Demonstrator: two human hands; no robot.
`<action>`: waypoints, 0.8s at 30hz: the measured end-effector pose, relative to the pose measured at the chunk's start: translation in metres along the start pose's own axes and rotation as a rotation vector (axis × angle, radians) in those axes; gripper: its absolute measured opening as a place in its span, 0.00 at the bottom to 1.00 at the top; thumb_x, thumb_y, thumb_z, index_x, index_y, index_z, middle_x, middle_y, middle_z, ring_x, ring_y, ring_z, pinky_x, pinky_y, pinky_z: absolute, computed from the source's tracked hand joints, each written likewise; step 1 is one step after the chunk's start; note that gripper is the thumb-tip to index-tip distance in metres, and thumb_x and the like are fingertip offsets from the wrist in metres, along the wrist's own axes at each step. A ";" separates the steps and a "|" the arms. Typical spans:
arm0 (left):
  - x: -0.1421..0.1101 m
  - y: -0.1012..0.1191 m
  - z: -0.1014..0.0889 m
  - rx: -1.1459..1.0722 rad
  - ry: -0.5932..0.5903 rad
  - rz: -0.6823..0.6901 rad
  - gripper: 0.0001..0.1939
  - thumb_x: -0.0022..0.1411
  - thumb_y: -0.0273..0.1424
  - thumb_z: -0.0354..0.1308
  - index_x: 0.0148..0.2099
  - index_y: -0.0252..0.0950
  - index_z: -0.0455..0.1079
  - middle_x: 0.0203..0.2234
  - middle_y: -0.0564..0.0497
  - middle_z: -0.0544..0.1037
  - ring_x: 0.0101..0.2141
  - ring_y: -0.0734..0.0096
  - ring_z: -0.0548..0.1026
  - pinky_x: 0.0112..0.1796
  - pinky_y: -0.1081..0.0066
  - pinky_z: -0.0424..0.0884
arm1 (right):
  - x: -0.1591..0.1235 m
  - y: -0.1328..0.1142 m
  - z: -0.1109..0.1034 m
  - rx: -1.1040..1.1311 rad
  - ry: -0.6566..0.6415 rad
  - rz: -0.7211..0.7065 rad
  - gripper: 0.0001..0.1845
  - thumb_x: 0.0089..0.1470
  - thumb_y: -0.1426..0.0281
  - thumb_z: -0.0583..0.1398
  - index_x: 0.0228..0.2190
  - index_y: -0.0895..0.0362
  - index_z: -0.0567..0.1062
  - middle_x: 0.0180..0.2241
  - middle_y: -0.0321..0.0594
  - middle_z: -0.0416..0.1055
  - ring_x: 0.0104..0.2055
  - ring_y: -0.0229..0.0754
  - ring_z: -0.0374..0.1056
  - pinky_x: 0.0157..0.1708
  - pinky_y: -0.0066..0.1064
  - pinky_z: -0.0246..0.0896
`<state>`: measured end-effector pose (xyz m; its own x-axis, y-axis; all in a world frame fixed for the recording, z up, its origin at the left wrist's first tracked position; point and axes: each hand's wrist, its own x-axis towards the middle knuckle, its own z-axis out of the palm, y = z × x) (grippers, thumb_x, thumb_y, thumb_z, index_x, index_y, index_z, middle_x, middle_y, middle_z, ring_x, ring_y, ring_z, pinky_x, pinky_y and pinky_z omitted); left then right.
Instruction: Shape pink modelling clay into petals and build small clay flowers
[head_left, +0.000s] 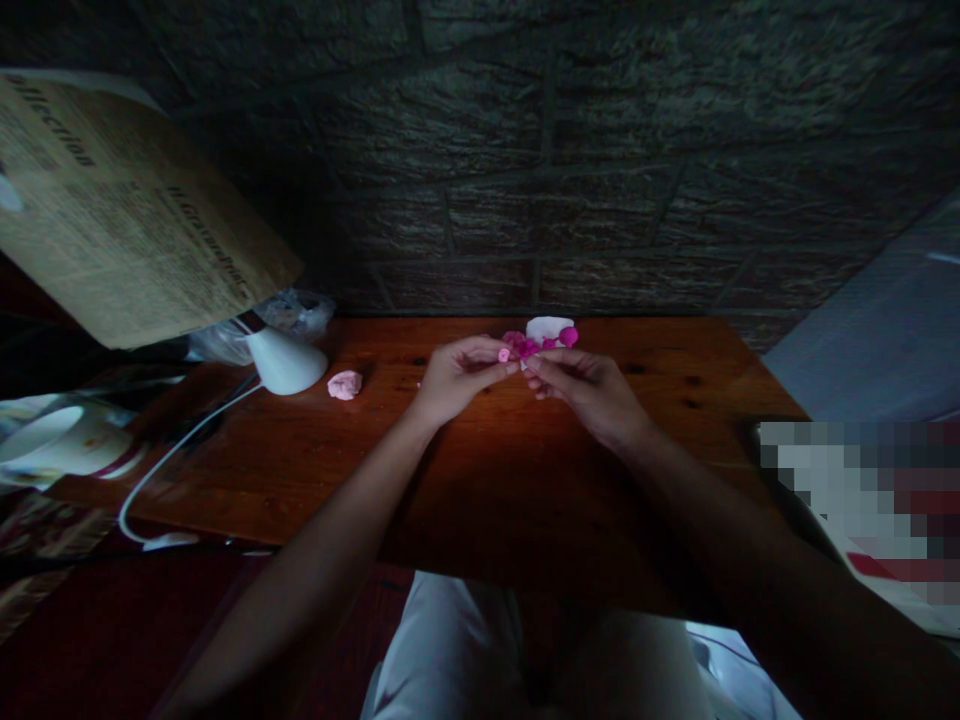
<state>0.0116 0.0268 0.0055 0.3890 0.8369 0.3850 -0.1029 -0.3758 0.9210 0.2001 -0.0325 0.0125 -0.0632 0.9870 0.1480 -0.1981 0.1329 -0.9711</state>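
Note:
My left hand (pixel 461 378) is closed in a pinch, with a small light-pink rolled piece (pixel 504 355) at its fingertips. Facing it, my right hand (pixel 589 388) pinches at the edge of some magenta petal-like pieces (pixel 529 347). The two sets of fingertips almost meet over the far part of the table. Just behind them sits a white object (pixel 550 327), and a round magenta piece (pixel 568 337) lies at its right side. Fingers partly cover the pink and magenta pieces, so their exact shape is hard to make out. A pale pink crumpled lump (pixel 345 385) rests on the wood further left.
The wooden table (pixel 480 480) meets a dark stone-block wall (pixel 487 150). At left stand a lamp with a printed shade (pixel 150 220) and white base (pixel 287 362), its cord (pixel 172 440), a plastic bag (pixel 300 312) and a white cup (pixel 64 440). A blurred-out object (pixel 862 500) is at right.

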 end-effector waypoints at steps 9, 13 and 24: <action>-0.001 0.001 0.002 0.034 -0.008 0.038 0.13 0.51 0.37 0.76 0.36 0.35 0.82 0.34 0.49 0.84 0.39 0.68 0.80 0.48 0.64 0.77 | 0.002 0.005 -0.003 -0.018 0.011 -0.016 0.21 0.44 0.51 0.74 0.32 0.54 0.84 0.31 0.39 0.80 0.31 0.38 0.72 0.35 0.33 0.70; -0.002 0.002 0.002 0.014 -0.008 0.022 0.13 0.50 0.35 0.76 0.36 0.34 0.81 0.33 0.49 0.83 0.38 0.70 0.80 0.48 0.65 0.76 | 0.003 0.005 -0.005 -0.074 0.006 -0.076 0.20 0.47 0.51 0.72 0.31 0.54 0.84 0.30 0.38 0.78 0.32 0.38 0.72 0.37 0.35 0.70; -0.003 0.006 0.004 -0.042 -0.066 -0.067 0.15 0.51 0.36 0.75 0.38 0.33 0.79 0.31 0.51 0.82 0.30 0.73 0.79 0.30 0.74 0.77 | 0.002 0.005 -0.003 -0.015 0.029 -0.043 0.18 0.46 0.54 0.73 0.34 0.54 0.85 0.34 0.39 0.80 0.32 0.37 0.70 0.36 0.34 0.69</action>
<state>0.0135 0.0200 0.0098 0.4556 0.8309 0.3193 -0.1126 -0.3020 0.9466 0.2018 -0.0292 0.0072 -0.0260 0.9825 0.1842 -0.1849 0.1764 -0.9668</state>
